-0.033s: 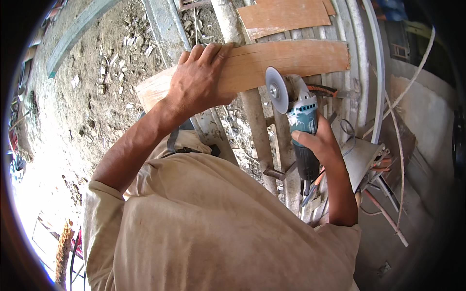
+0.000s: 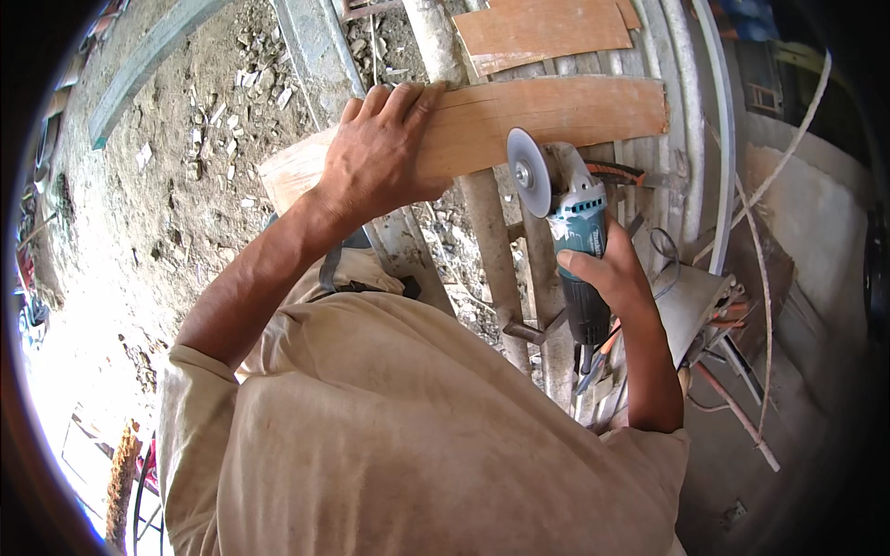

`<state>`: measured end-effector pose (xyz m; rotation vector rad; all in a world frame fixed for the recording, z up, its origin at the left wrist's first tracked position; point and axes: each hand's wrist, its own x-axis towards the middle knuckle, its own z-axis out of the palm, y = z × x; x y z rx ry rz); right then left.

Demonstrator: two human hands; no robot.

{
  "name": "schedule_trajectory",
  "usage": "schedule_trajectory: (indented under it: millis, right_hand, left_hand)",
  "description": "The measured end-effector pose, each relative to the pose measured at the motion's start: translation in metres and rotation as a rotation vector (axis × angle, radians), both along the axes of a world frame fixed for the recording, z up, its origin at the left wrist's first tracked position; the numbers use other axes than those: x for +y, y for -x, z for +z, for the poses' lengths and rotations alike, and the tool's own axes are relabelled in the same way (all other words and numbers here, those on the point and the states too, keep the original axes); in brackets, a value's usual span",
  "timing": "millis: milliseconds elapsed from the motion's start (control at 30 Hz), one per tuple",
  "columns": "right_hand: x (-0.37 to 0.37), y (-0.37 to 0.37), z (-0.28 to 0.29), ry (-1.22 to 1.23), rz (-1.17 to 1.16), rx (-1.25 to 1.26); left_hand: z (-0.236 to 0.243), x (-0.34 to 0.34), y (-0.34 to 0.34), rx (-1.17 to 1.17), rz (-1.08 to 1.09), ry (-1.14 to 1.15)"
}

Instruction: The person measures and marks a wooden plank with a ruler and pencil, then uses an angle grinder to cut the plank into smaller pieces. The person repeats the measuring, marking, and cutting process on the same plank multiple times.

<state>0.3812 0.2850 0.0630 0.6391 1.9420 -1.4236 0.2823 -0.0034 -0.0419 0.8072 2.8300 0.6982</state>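
My left hand (image 2: 375,148) is closed over a long strip of thin brown plywood (image 2: 547,116), fingertips at its far edge and thumb along the near side. The strip lies across metal bars (image 2: 487,241). My right hand (image 2: 603,269) is wrapped around the teal and black body of an angle grinder (image 2: 579,296), thumb across it. The grinder's grey disc (image 2: 530,171) stands nearly upright at the near edge of the strip, right of my left hand; whether they touch I cannot tell.
More plywood pieces (image 2: 538,37) lie on the bars beyond the strip. A metal channel (image 2: 148,69) crosses rubble ground (image 2: 213,130) at upper left. At right are a long rail (image 2: 723,185), ropes (image 2: 765,296), a metal stand with tools (image 2: 728,324) and a concrete floor.
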Motion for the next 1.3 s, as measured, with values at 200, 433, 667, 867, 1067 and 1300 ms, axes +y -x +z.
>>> schedule_trajectory:
  millis: [200,433,667,867,1067,1300]
  right_hand:
    - [0.003,-0.002,-0.002,0.012,0.015,0.004]
    - [0.000,-0.003,0.000,0.000,0.015,0.011]
    - [-0.005,0.000,0.004,-0.002,0.003,-0.010]
    - [-0.003,0.004,0.000,-0.018,0.030,-0.009]
    - [-0.010,0.008,0.001,-0.017,-0.008,0.014]
    - [-0.008,0.013,-0.002,-0.015,0.006,0.002]
  left_hand:
    - [0.000,0.000,0.000,0.019,-0.006,0.014]
    - [0.001,0.000,0.001,0.004,-0.011,0.026]
    - [0.001,0.000,0.001,0.001,-0.015,0.031]
    - [0.001,-0.001,0.001,0.000,-0.014,0.019]
    - [0.000,-0.001,0.001,-0.011,-0.019,0.019]
    - [-0.001,-0.001,0.001,-0.028,-0.014,0.020]
